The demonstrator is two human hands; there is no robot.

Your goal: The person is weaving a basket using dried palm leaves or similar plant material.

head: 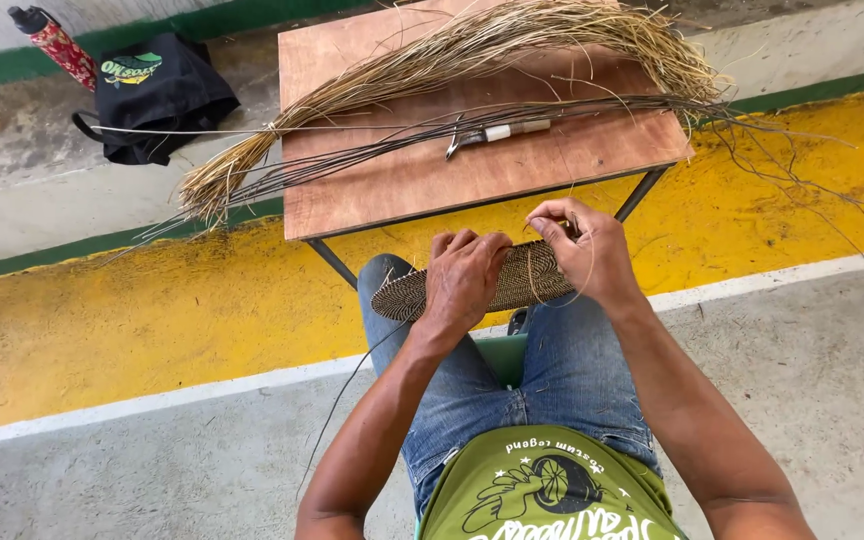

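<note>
Worktop (592, 160): near strip bare, passable. Far half blocked by straw bundle (472, 50), dark reed stems (372, 150) and knife (497, 133).

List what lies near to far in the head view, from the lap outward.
Green shirt → woven mat on the knees under both hands → wooden table → knife → straw bundle along the far edge.
</note>
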